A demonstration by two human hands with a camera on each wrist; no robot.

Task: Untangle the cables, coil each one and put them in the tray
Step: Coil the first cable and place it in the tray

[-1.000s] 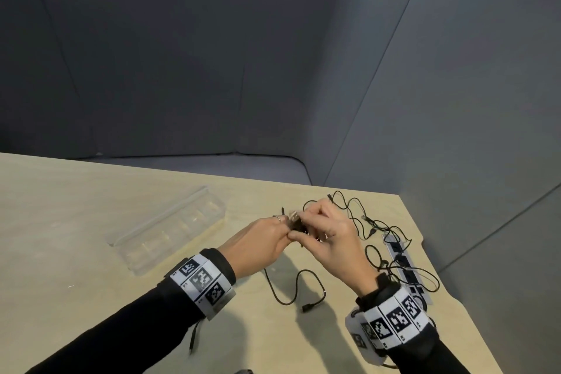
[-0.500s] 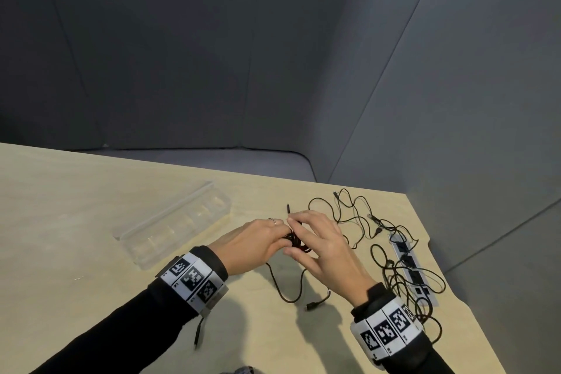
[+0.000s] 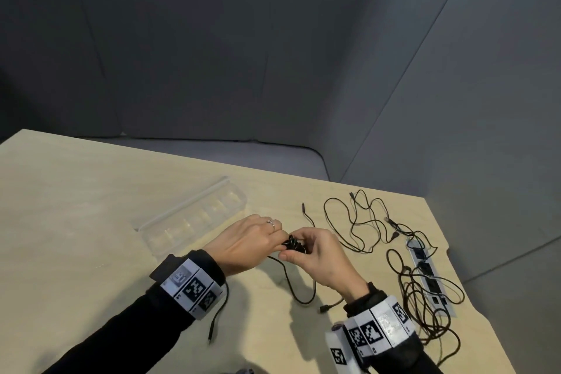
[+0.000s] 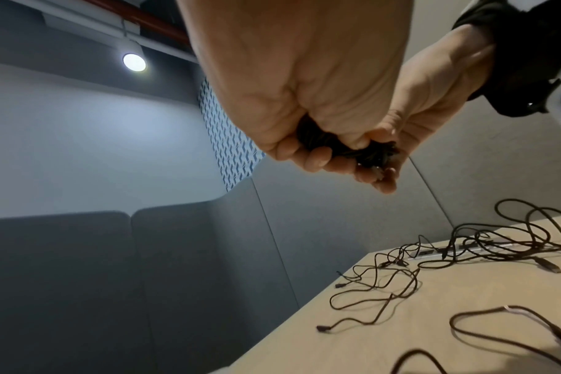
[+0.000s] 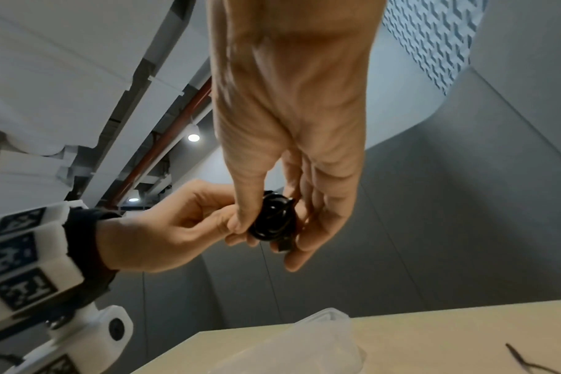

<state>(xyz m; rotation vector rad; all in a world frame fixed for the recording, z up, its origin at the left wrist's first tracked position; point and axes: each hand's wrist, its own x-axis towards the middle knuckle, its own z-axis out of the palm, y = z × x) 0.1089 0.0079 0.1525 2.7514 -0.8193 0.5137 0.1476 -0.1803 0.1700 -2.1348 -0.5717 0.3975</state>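
Observation:
A small black cable coil [image 3: 293,244] is held between both hands above the table. My left hand [image 3: 280,243] grips it from the left, fingers curled around it [image 4: 346,149]. My right hand [image 3: 299,247] pinches the same coil [image 5: 273,217] with thumb and fingers. The coil's loose tail [image 3: 300,291] loops down onto the table and ends in a plug [image 3: 324,308]. The clear plastic tray [image 3: 194,218] lies to the left of the hands. Thin loose cables [image 3: 364,222] lie to the right, and a denser tangle [image 3: 425,291] lies further right.
A white power strip [image 3: 428,276] is set into the table near its right edge, under the tangle. Grey padded walls [image 3: 273,70] enclose the table at the back and right. A thin black lead [image 3: 217,319] hangs from my left wrist band.
Both hands have sunk a little toward the table while staying together on the coil. My right hand's fingers have curled further over it.

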